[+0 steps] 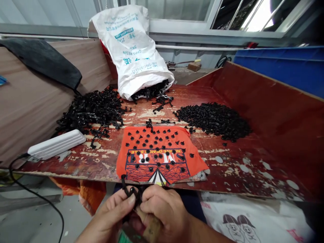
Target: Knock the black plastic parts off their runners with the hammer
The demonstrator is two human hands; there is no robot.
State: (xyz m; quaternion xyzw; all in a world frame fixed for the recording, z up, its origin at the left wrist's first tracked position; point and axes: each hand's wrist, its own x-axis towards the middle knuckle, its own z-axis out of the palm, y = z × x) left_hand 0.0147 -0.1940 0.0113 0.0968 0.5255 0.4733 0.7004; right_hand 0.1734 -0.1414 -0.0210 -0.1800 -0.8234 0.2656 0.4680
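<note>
Both hands meet at the bottom centre, just below the front edge of the red worn table. My left hand pinches a black plastic strip of parts between thumb and fingers. My right hand is closed around a wooden-handled tool pressed against the same strip. Directly above the hands lies an orange printed cloth dotted with several small black round pieces.
A pile of black plastic frames lies at the left and a pile of small black pieces at the right. A white sack spills more frames at the back. A white oblong device with a cable sits front left. Blue bin at right.
</note>
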